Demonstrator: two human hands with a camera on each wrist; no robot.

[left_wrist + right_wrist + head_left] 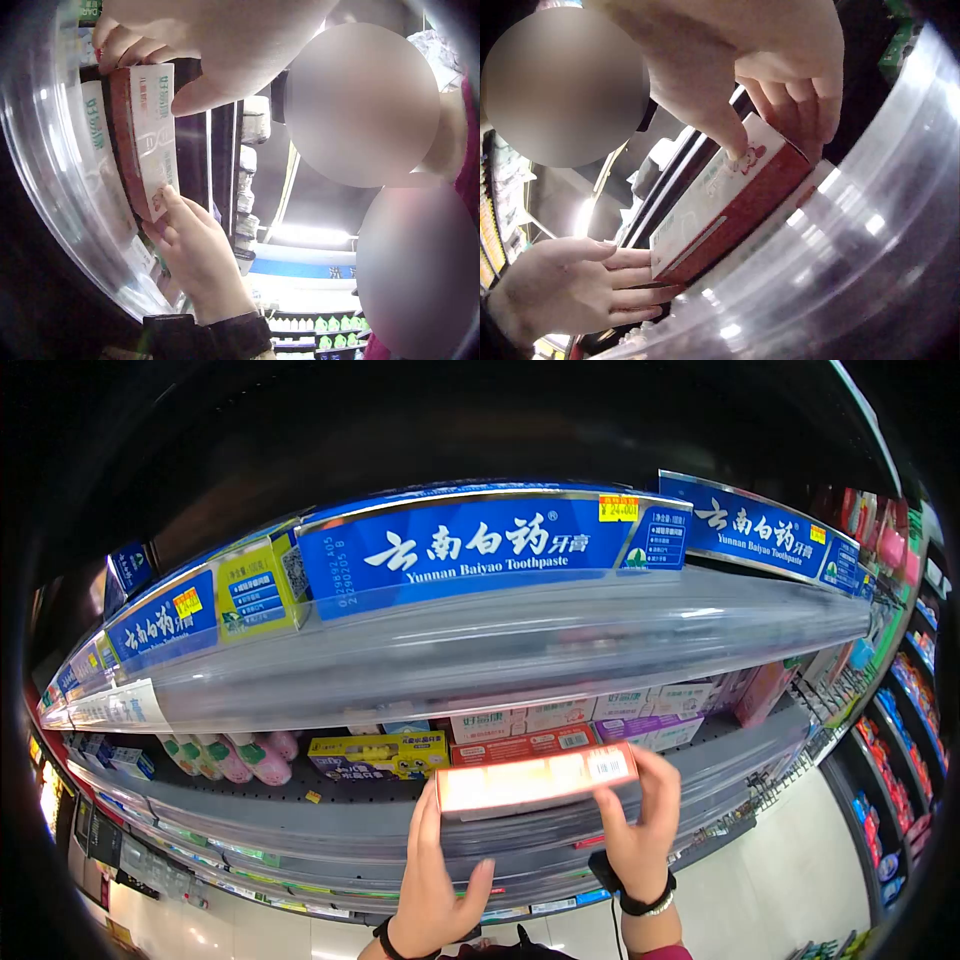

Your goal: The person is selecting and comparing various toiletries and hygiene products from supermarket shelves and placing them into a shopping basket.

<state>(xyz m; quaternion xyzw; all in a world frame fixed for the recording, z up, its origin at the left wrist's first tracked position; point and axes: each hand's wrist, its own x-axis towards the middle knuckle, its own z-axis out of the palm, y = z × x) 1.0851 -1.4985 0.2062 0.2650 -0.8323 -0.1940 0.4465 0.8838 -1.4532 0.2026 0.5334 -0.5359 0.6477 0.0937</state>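
Note:
A red-and-white toothpaste box (535, 780) is held level in front of the shelf, its upper face washed out by glare in the head view. My right hand (640, 830) pinches the right end, thumb on the white face in the right wrist view and fingers behind. At the other end, the straight fingers of my left hand (440, 890) touch the box, with the thumb apart from it. Printed white and red panels of the box (156, 142) show in the left wrist view. Behind it on the shelf lie similar red boxes (525, 745).
A clear plastic shelf guard (560, 645) runs along the upper shelf before large blue toothpaste cartons (480, 550). On the lower shelf are a yellow box (378, 755) and pink packs (262, 760). Stocked racks (900, 730) stand at the right, beyond the tiled floor (780, 820).

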